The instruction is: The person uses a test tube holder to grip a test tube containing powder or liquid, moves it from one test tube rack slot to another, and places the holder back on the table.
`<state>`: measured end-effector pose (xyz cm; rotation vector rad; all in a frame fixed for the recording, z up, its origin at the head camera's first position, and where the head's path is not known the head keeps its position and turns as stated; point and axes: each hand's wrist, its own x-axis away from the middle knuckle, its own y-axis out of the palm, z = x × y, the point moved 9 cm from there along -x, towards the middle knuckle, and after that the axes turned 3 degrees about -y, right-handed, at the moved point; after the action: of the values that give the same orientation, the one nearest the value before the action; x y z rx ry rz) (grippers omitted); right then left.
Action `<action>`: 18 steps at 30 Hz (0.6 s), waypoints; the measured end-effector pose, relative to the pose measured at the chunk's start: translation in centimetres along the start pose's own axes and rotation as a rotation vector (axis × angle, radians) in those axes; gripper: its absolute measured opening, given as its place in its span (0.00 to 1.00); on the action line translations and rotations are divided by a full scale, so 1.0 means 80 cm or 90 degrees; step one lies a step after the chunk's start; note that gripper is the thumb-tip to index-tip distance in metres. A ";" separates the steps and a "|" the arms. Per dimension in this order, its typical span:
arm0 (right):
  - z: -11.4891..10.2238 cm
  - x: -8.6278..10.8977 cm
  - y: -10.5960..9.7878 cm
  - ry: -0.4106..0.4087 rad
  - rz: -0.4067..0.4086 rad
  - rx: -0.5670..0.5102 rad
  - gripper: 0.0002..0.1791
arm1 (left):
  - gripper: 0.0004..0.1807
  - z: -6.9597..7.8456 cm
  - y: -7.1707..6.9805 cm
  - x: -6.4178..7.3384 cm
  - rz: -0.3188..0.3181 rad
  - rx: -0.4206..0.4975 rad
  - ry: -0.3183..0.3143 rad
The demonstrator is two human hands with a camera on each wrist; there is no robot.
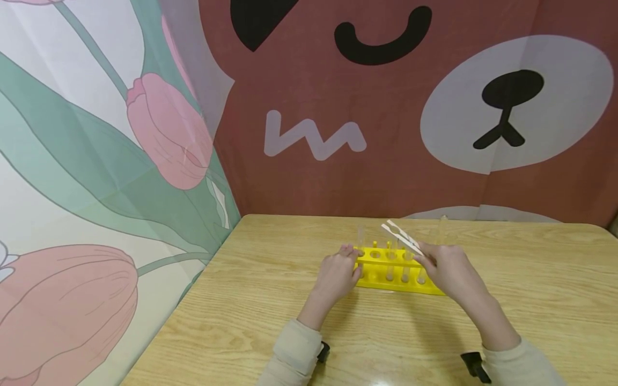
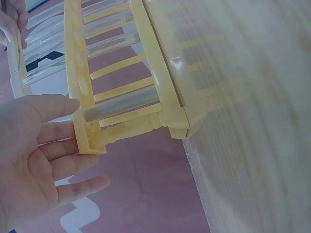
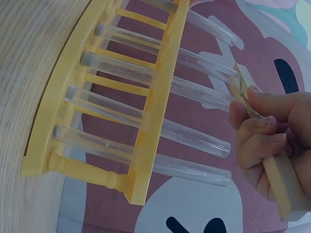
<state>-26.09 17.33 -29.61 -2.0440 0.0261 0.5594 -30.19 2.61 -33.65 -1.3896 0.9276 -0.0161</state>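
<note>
A yellow test tube rack (image 1: 401, 288) stands upright on the table with several clear test tubes (image 3: 194, 138) in its holes. At its left end, my left hand (image 1: 338, 273) holds the upper shelf, thumb on the near edge and fingers at the end. My right hand (image 1: 451, 268) grips a wooden test tube clamp (image 1: 402, 237), whose tip points up and left above the rack. In the right wrist view the clamp's metal spring (image 3: 242, 83) shows beside the tube tops. One tube (image 2: 121, 104) sits close to my left hand.
The wood-grain table (image 1: 232, 311) extends on both sides of the rack. Behind it hangs a brown cloth (image 1: 299, 182) with a cartoon bear face. A cloth with printed tulips (image 1: 169, 134) covers the left side.
</note>
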 end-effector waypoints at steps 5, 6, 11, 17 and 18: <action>0.000 0.000 -0.001 -0.001 0.003 0.001 0.20 | 0.10 0.000 0.000 0.000 -0.002 -0.002 -0.002; 0.000 0.000 -0.001 -0.001 0.003 0.002 0.20 | 0.11 0.000 0.000 0.001 -0.002 -0.003 -0.002; 0.000 0.001 -0.001 0.003 0.004 0.005 0.20 | 0.10 0.000 0.000 0.001 0.000 -0.005 -0.003; 0.001 0.001 0.000 0.010 -0.001 0.004 0.20 | 0.11 -0.001 0.001 0.000 -0.004 -0.003 -0.004; 0.001 0.001 -0.001 0.010 -0.001 0.004 0.20 | 0.11 -0.001 0.002 0.000 -0.005 -0.003 -0.005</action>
<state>-26.04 17.42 -29.63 -2.0427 0.0357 0.5425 -30.30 2.61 -33.75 -1.3970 0.9164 -0.0153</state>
